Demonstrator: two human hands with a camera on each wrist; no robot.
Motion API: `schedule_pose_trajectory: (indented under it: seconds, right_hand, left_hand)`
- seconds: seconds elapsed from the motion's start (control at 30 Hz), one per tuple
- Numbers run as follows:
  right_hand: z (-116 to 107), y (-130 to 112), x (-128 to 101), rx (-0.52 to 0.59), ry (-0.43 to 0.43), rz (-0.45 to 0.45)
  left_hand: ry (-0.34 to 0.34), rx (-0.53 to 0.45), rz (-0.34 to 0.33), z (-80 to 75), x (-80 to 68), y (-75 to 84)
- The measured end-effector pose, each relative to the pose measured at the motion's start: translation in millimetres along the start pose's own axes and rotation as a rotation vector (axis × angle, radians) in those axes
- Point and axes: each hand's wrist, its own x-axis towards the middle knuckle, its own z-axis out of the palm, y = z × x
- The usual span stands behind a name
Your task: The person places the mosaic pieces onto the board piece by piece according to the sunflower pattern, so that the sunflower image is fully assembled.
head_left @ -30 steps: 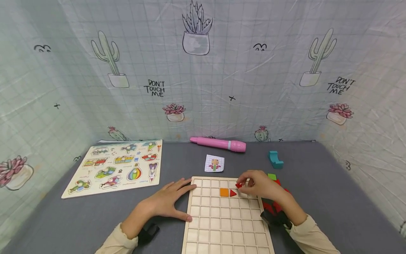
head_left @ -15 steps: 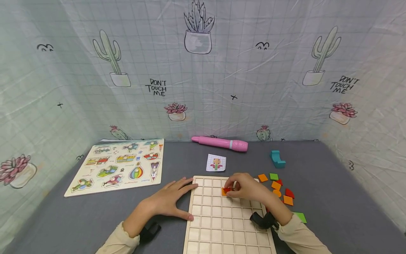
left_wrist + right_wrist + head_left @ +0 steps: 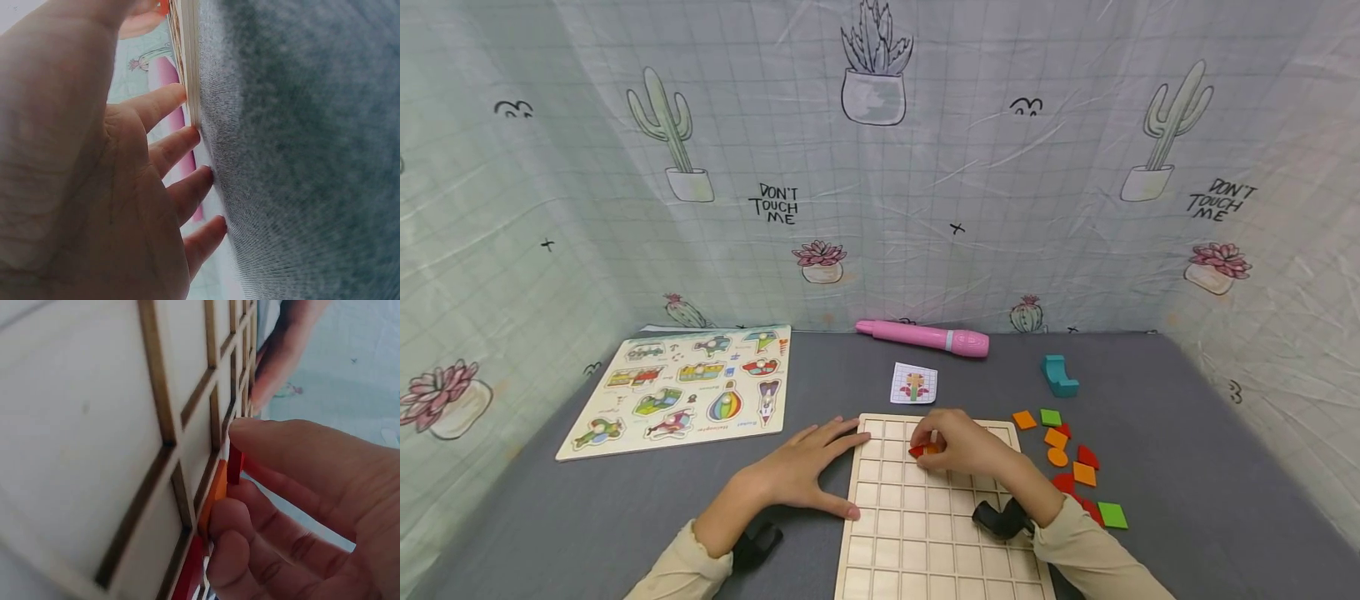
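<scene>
Head view: a pale wooden grid board with square cells (image 3: 925, 517) is seen lying flat on the grey felt tabletop (image 3: 1187, 467). The left hand (image 3: 801, 475) is laid flat with fingers spread and straight, its fingertips resting against the board's left edge; nothing is gripped by it. In the left wrist view the same fingers (image 3: 169, 150) are pressed against the board's thin side where it meets the felt.

The right hand (image 3: 962, 446) is curled over the upper rows of the board, and a small red wooden piece (image 3: 916, 451) is pinched between thumb and fingertips, just left of an orange square tile (image 3: 931, 448) already seated in a cell. In the right wrist view the red piece (image 3: 235, 464) is held on edge against the board, touching the orange tile (image 3: 215, 494).

Loose orange, green and red tiles (image 3: 1063, 458) are scattered just beside the board's right edge. A small pattern card (image 3: 914, 383) lies beyond the board, a pink marker-shaped pen (image 3: 925, 337) lies near the back wall, a teal block (image 3: 1058, 376) is set to the right, and a picture peg puzzle (image 3: 685, 390) lies well to the left.
</scene>
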Motion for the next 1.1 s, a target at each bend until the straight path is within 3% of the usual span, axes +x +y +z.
schedule_pose_trajectory:
  seconds: [1.1]
  right_hand:
    - [-1.4,0.1,-2.0,0.001,0.001,0.004]
  left_hand:
    - [0.006,0.014,0.024,0.0,0.1,-0.4]
